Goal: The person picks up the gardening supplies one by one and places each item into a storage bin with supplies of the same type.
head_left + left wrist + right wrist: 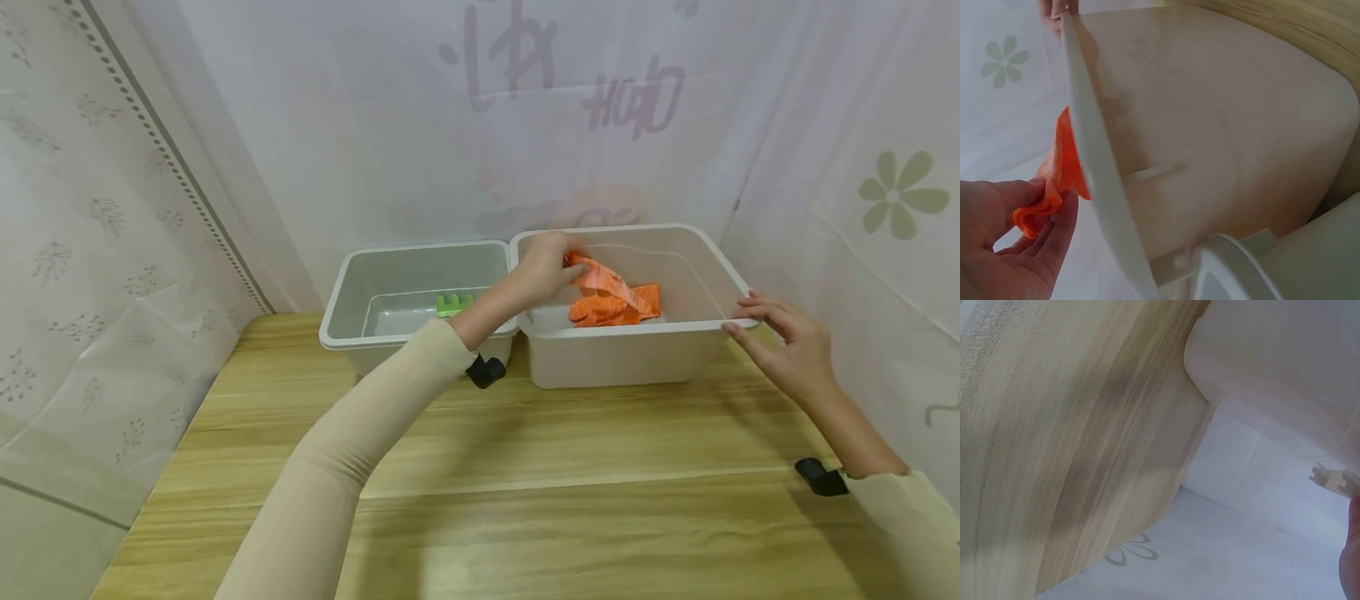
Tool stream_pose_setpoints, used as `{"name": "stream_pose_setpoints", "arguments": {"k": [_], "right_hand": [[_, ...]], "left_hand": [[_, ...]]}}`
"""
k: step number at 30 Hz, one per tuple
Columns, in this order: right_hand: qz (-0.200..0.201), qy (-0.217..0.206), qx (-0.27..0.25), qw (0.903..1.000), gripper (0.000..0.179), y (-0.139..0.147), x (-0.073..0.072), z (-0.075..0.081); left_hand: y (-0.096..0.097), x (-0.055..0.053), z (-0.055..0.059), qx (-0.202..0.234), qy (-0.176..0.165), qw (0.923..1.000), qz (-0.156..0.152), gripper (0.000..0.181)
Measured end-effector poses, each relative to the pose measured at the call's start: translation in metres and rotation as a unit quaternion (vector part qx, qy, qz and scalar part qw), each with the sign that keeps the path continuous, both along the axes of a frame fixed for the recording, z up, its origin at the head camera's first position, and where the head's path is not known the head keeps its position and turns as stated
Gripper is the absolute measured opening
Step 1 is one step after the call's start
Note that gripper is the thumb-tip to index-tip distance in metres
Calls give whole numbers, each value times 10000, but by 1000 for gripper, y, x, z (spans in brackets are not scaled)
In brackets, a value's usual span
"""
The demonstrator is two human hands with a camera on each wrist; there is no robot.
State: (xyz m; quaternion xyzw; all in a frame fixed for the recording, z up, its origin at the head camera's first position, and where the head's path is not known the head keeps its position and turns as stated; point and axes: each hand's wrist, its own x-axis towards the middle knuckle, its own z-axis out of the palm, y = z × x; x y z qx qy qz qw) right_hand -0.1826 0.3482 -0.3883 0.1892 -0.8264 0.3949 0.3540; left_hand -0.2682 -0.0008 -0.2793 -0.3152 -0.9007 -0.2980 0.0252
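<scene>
My left hand reaches over the near side of the right-hand pale plastic bin. Thumb and fingers pinch an orange fabric glove, part of it lifted above the rim in the left wrist view. More orange fabric lies lower in the bin; whether it is the same glove or a second one I cannot tell. My right hand grips the bin's near right corner by the rim, thumb below and fingers on top. Only a thumb of it shows in the right wrist view, beside the rim.
Left of this bin stands a second, grey-white bin, their rims touching. A green toothed plastic piece lies inside it, partly hidden by my left arm. Both bins stand on a wood-grain table, against a printed white curtain.
</scene>
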Motion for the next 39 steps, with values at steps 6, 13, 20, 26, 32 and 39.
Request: {"name": "stream_pose_setpoints", "arguments": {"k": [6, 13, 20, 26, 32, 39], "right_hand": [[-17, -23, -2, 10000, 23, 0, 0, 0], [-26, -80, -53, 10000, 22, 0, 0, 0], [5, -43, -37, 10000, 23, 0, 0, -1], [20, -28, -40, 10000, 23, 0, 0, -1], [-26, -24, 83, 10000, 24, 1, 0, 0], [-32, -76, 184, 9998, 24, 2, 1, 4]], "left_hand": [[1, 1, -4, -115, -35, 9999, -31, 23], [1, 1, -5, -122, 25, 9999, -44, 23], [-1, 2, -5, 26, 24, 9999, -137, 26], [-5, 4, -5, -81, -132, 9996, -239, 40], [-12, 8, 1, 21, -183, 9996, -210, 41], [-20, 12, 3, 61, -53, 9998, -189, 39]]}}
